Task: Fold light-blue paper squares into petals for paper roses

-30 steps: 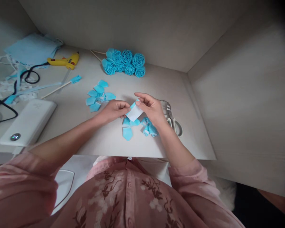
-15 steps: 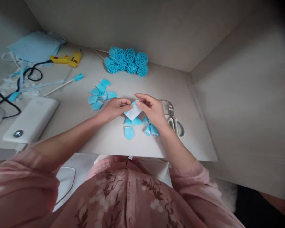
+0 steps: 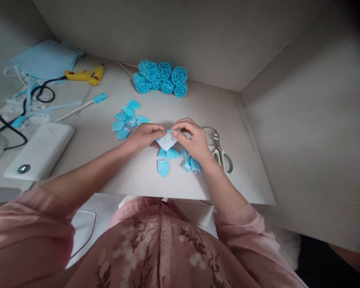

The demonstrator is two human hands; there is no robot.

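Between both hands is a small petal-shaped fabric piece [image 3: 167, 141], its white side towards me and blue at its upper edge. My left hand [image 3: 145, 137] pinches its left upper edge, while my right hand [image 3: 192, 136] pinches the right upper edge; both are closed on it. Just below lie blue fabric petals [image 3: 163, 168], and a small heap of folded blue pieces [image 3: 195, 165] sits under my right wrist. More cut blue petals [image 3: 120, 126] are spread left of my left hand. Scissors [image 3: 218, 150] rest beside my right forearm, partly hidden by it.
Blue fabric roses [image 3: 165, 78] on sticks lie at the back. A yellow glue gun [image 3: 88, 75], a stick with a blue tip [image 3: 84, 106], a stack of pale blue masks [image 3: 45, 58], black cable and a white power bank [image 3: 40, 152] occupy the left. A partition wall [image 3: 312, 120] stands right.
My right fingers have lowered and curled in at the petal's upper edge. Less blue shows along that edge now. The things on the table have stayed in place.
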